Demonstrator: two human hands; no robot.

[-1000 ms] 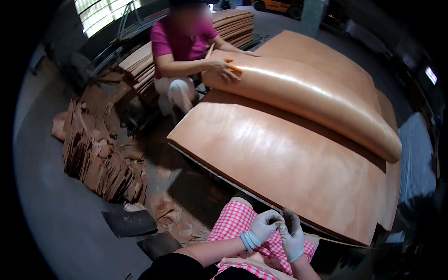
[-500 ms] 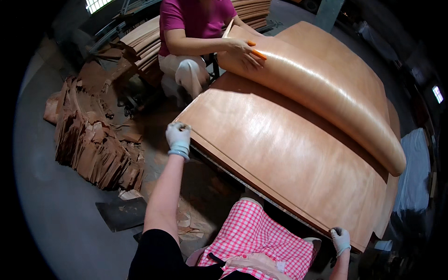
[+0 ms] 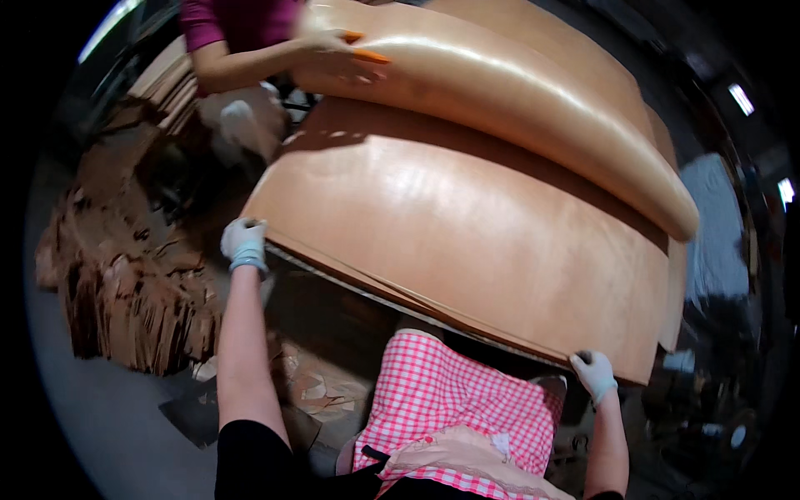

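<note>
Along the near edge of a wide tan wood-veneer sheet (image 3: 475,225), head view: two white-gloved hands, set well apart. Left hand (image 3: 243,243) at the near left corner, fingers curled tight, pinching the edge. Right hand (image 3: 595,377) on the same edge, short of the right corner; fingers bent in, pinching too, exact fingertip contact too small to make out. Sheet lies flat in front of the person's pink-and-white checked apron (image 3: 450,379), with thin layered edges along its front between the hands; support underneath can't be told.

Across the far part, a curled-over veneer roll (image 3: 508,108); can't tell if it joins the near sheet. Co-worker's hand (image 3: 333,60) on its left end, orange pieces (image 3: 371,57) at the fingers, worn or held unclear. Left side: heap of torn veneer scraps (image 3: 133,317) on the floor.

Risks, as judged: veneer looks thin, so uneven pull between the two hands could split the corner; mid-edge has no grip and could sag or crease; shallow pinch plus gloves could slip; roll could spring toward the near edge if the co-worker's hand lets up.
</note>
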